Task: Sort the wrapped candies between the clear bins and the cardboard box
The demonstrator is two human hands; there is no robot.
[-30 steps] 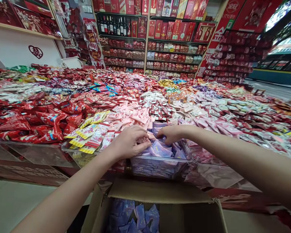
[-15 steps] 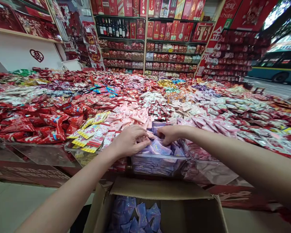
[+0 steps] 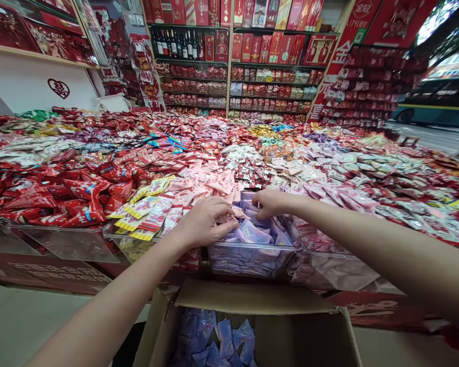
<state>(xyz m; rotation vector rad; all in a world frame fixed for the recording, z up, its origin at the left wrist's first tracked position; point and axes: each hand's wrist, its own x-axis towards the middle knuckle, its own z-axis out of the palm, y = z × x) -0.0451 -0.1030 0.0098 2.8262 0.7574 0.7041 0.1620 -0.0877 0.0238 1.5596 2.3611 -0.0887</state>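
Note:
A clear plastic bin (image 3: 252, 248) full of purple candy packets (image 3: 254, 233) stands in front of me. My left hand (image 3: 208, 221) rests at the bin's left side with its fingers curled in and the thumb toward the purple packets. What those fingers hold, if anything, is hidden. Over the back of the same bin, my right hand (image 3: 268, 204) reaches in from the right, fingers bent and closed above the packets. I cannot make out anything in its grip. Below the bin an open cardboard box (image 3: 260, 300) holds more purple packets (image 3: 225, 339) in its left part.
Yellow-and-white packets (image 3: 145, 206) and red packets (image 3: 80, 196) fill bins on the left. Pink packets (image 3: 340, 196) lie to the right. Shelves (image 3: 229, 66) with red boxes and bottles stand behind. A bus (image 3: 439, 104) is outside at right.
My right hand has moved slightly up and back over the purple packets. My left hand has stayed in place. Outside, the bus has shifted left.

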